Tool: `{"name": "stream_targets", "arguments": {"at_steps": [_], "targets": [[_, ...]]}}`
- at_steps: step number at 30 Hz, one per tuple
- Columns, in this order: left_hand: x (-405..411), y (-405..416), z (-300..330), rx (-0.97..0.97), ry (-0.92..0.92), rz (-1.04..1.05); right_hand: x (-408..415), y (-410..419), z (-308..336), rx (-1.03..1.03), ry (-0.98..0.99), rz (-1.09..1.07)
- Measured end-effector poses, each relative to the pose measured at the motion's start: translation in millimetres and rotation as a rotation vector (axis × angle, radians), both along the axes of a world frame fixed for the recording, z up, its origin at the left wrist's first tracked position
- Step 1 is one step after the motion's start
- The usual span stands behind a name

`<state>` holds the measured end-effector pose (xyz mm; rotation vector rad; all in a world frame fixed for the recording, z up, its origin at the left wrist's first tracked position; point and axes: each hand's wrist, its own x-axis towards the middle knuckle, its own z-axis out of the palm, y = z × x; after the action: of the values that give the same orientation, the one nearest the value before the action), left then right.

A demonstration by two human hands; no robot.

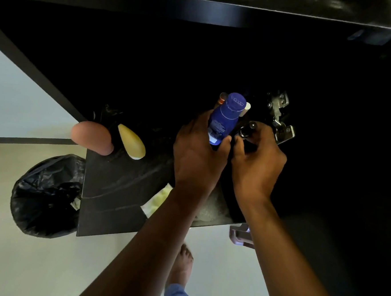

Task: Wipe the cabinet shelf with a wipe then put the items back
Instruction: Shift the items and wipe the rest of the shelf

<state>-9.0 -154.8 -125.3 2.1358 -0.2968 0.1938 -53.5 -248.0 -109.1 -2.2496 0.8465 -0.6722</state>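
We are seeing a blue bottle tilting, cap up, over the dark shelf; beside it a small black bottle. A pale crumpled wipe is lying near the shelf's front edge.

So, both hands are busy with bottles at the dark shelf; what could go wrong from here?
1. The left hand grips the blue bottle close to two small bottles behind it; it may knock them over.
2. The right hand holds a small dark bottle beside the metal hinge; knuckles could scrape it.
3. The shelf interior is very dark, so placing may be imprecise.
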Motion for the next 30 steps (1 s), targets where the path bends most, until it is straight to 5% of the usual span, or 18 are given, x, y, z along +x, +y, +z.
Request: {"name": "stream_targets", "arguments": {"at_steps": [12, 22, 30], "targets": [[-4, 5, -7, 0.077, -0.006, -0.054, -8, 1, -5, 0.044, 0.078, -0.008], [-74, 87, 30, -0.014, 0.026, -0.029, -56, 56, 17, 0.032, -0.077, 0.08], [-60, 168, 28, 0.023, 0.136, 0.447, -10, 106, 17, 0.236, 0.125, 0.473]]}}
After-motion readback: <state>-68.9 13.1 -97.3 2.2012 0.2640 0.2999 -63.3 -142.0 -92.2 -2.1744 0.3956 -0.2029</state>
